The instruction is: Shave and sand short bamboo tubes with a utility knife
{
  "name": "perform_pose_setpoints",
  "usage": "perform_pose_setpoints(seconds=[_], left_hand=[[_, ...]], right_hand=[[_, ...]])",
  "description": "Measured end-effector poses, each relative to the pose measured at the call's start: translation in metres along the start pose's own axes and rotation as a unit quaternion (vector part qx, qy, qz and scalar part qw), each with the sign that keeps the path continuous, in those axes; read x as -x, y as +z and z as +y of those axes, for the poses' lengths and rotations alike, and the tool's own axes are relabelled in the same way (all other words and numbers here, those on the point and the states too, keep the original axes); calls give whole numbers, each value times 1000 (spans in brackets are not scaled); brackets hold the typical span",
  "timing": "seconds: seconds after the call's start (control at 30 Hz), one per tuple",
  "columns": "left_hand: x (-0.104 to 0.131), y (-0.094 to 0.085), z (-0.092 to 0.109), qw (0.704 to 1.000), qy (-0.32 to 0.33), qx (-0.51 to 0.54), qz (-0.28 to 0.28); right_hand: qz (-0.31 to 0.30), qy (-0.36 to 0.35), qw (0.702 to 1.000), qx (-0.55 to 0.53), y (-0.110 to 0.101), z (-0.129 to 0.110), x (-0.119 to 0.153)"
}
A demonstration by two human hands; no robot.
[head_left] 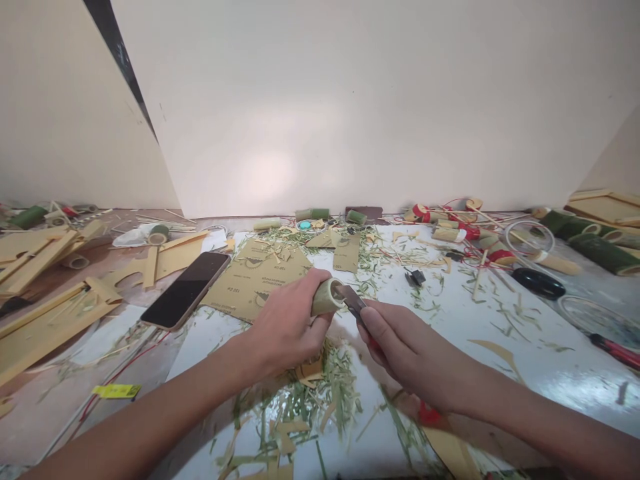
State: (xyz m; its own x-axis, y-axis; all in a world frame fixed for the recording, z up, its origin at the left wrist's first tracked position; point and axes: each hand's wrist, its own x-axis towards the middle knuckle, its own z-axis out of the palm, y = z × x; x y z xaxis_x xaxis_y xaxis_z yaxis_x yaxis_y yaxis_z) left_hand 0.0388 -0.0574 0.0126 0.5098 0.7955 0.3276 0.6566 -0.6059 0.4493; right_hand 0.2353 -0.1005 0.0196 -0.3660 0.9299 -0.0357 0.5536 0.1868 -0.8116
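My left hand point(290, 320) is wrapped around a short, pale green bamboo tube point(324, 298), its open end turned to the right. In my right hand point(397, 340) is a knife point(353, 302), gripped low near its wide, dark grey blade. The blade's tip meets the rim of the tube's open end; whether it reaches inside is hard to tell. Most of the knife's handle is hidden by my fingers, with a bit of red showing below them. Under both hands, green and tan bamboo shavings point(343, 387) lie heaped on a white sheet point(195, 373).
Left of the hands lie a phone point(186, 291), a sandpaper sheet point(240, 283) and thin wooden pieces point(55, 317). At the back right are red-wrapped bamboo pieces point(467, 231), green bamboo tubes point(603, 253) and a black rounded object point(539, 283). A white wall point(350, 133) rises behind.
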Motion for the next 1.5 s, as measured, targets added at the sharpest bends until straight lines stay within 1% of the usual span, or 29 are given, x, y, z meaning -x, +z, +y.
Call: perform_pose_setpoints(seconds=[0.1,0.2,0.27,0.33,0.43,0.47,0.5,0.53,0.6,0.67,0.73,0.8,0.87,1.0,1.13,1.27,1.4,1.47,1.5], left_hand=[[-1,1,1,1000,-5,-20,-2],[-2,2,0,999,-12,-31,4],[-2,4,-1,999,-19,-27,8],[-3,6,-4,1000,-22,-18,11],[-3,8,-8,1000,-21,-1,22],[-3,7,-9,999,-24,10,26],[-4,7,-9,999,-31,26,28],[-4,5,-9,998,-39,49,27],[-4,2,-8,993,-52,108,14],[-5,-1,-6,984,-52,169,-8],[-5,-3,-4,977,-48,208,-21],[-5,-4,-2,974,-43,222,-23],[-4,-4,-1,975,-38,217,-24],[-4,-3,-1,982,-35,184,-14],[-4,-2,-3,986,-34,164,3],[-3,-1,-4,987,-25,161,13],[-3,3,-5,990,-22,134,33],[-4,4,-5,993,-20,107,43],[-5,5,-5,994,-20,99,43]], right_hand=[[1,0,1000,-25,2,0,-1],[-31,46,992,-112,0,-3,-3],[-68,83,974,-199,-2,-6,-3],[-95,107,949,-279,-4,-8,-4],[-122,165,904,-374,-7,-9,-5],[-126,179,893,-394,-7,-9,-6],[-123,180,888,-405,-8,-9,-6],[-111,167,893,-402,-9,-8,-6],[-74,120,924,-356,-11,-8,-5],[-39,91,958,-268,-13,-9,-3],[-18,80,981,-176,-14,-11,0],[-3,60,993,-105,-13,-12,3],[7,39,998,-55,-12,-12,5],[21,22,1000,0,-10,-12,4],[33,13,999,10,-10,-11,4],[23,12,1000,4,-8,-9,6],[18,21,999,-31,-4,-8,7],[-24,58,993,-98,-2,-9,6],[-55,80,985,-145,-2,-9,4]])
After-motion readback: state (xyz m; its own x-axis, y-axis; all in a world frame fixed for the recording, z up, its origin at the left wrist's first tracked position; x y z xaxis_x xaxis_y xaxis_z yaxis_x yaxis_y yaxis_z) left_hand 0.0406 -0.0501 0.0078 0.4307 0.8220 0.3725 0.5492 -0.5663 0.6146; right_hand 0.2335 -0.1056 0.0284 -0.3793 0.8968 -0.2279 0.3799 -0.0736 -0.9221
